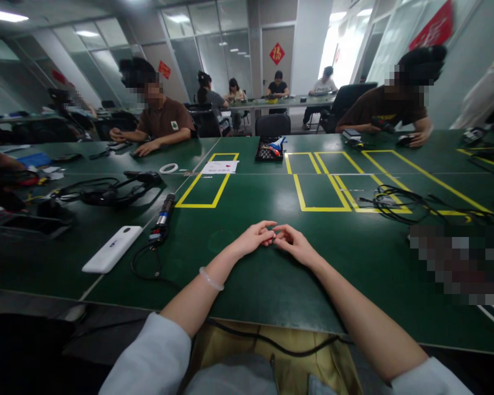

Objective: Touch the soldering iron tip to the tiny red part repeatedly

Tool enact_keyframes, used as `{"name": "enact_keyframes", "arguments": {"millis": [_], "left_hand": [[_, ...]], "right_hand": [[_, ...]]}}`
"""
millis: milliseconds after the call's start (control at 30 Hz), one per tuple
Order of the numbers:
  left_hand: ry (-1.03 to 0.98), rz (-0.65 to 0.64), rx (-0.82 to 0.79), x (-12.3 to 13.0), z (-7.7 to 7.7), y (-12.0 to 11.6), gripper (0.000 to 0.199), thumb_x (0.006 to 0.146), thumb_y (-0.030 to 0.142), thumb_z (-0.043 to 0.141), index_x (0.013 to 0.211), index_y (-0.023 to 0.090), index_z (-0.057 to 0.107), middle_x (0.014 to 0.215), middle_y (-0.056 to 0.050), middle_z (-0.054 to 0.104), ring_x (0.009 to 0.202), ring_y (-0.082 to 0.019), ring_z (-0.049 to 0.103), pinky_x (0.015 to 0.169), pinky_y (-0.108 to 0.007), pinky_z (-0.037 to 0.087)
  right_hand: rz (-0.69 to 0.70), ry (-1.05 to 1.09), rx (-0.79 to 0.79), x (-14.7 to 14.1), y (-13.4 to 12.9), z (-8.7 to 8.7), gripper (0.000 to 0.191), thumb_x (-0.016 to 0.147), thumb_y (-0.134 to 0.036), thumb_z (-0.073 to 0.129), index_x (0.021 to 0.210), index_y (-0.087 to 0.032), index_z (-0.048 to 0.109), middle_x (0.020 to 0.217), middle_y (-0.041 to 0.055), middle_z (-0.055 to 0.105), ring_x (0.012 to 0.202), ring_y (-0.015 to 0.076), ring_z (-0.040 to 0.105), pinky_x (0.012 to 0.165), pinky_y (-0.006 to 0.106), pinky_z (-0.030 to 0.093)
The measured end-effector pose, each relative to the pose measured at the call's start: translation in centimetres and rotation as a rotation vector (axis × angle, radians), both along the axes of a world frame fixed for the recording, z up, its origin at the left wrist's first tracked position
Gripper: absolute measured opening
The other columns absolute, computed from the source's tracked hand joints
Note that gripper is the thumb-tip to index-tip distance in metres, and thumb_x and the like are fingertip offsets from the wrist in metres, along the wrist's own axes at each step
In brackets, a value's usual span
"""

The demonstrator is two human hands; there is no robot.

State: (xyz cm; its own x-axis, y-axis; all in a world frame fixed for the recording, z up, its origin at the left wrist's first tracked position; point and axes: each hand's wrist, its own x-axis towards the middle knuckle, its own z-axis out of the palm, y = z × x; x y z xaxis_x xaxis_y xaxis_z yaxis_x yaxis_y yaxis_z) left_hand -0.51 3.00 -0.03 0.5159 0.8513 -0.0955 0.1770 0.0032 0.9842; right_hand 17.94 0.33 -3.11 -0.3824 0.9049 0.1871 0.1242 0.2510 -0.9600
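Observation:
Over the green table (247,296), near its front edge, my left hand (257,236) and my right hand (294,244) meet at the fingertips. The fingers of both are bent inward and touch or nearly touch. Whether something tiny lies between them is too small to make out. A pale bracelet (211,279) circles my left wrist. Left of my hands lie a black cylindrical device (163,214) with a cable and a white phone-like case (112,249).
Yellow tape outlines (325,209) mark the table ahead. A black tray (269,149) holds colourful tools beyond. Black cables (389,203) lie right, a black headset (119,189) left, near a tape roll (168,168). People sit across the table.

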Motion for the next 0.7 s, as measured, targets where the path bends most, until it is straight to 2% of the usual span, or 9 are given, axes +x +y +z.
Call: {"name": "enact_keyframes", "arguments": {"millis": [67, 167, 333, 567, 700], "left_hand": [[-0.035, -0.023, -0.011, 0.3, -0.7, -0.2, 0.060, 0.079, 0.040, 0.063, 0.128, 0.010, 0.049, 0.061, 0.005, 0.051, 0.058, -0.008, 0.049, 0.060, -0.022, 0.038], [-0.062, -0.004, -0.013, 0.2, -1.4, -0.3, 0.057, 0.078, 0.043, 0.065, 0.124, 0.011, 0.051, 0.063, 0.004, 0.056, 0.060, -0.008, 0.052, 0.063, -0.023, 0.040], [-0.096, 0.085, -0.061, -0.1, -2.0, -0.1, 0.039, 0.081, 0.048, 0.060, 0.096, 0.013, 0.055, 0.068, -0.001, 0.062, 0.062, -0.010, 0.058, 0.064, -0.025, 0.045], [-0.099, 0.049, -0.007, -0.3, -2.5, 0.1, 0.039, 0.083, 0.050, 0.057, 0.095, 0.013, 0.056, 0.070, -0.001, 0.063, 0.064, -0.010, 0.059, 0.064, -0.024, 0.046], [-0.123, 0.071, -0.027, -0.3, -2.5, -0.1, 0.038, 0.075, 0.046, 0.067, 0.087, 0.013, 0.054, 0.070, -0.001, 0.063, 0.064, -0.009, 0.059, 0.066, -0.025, 0.047]], "right_hand": [[0.046, 0.009, 0.002, -0.2, -0.1, 0.1, 0.033, 0.085, -0.039, 0.059, 0.109, -0.017, 0.056, 0.089, 0.0047, 0.068, 0.072, 0.0140, 0.059, 0.069, 0.027, 0.047], [0.059, 0.039, -0.005, -0.6, -0.1, 0.0, 0.027, 0.086, -0.039, 0.058, 0.100, -0.016, 0.059, 0.089, 0.0055, 0.069, 0.072, 0.0135, 0.059, 0.069, 0.027, 0.047], [-0.020, 0.082, -0.051, -0.7, 0.1, -0.4, 0.031, 0.083, -0.045, 0.060, 0.093, -0.015, 0.059, 0.074, 0.0024, 0.065, 0.063, 0.0125, 0.058, 0.063, 0.026, 0.046], [-0.071, 0.078, -0.068, -0.5, 0.6, -1.0, 0.033, 0.082, -0.047, 0.060, 0.089, -0.016, 0.058, 0.066, 0.0009, 0.062, 0.059, 0.0125, 0.057, 0.060, 0.026, 0.046], [-0.114, 0.003, -0.005, -0.6, 0.6, -1.4, 0.031, 0.078, -0.044, 0.065, 0.092, -0.018, 0.057, 0.070, -0.0007, 0.061, 0.060, 0.0121, 0.056, 0.058, 0.025, 0.044]]}}
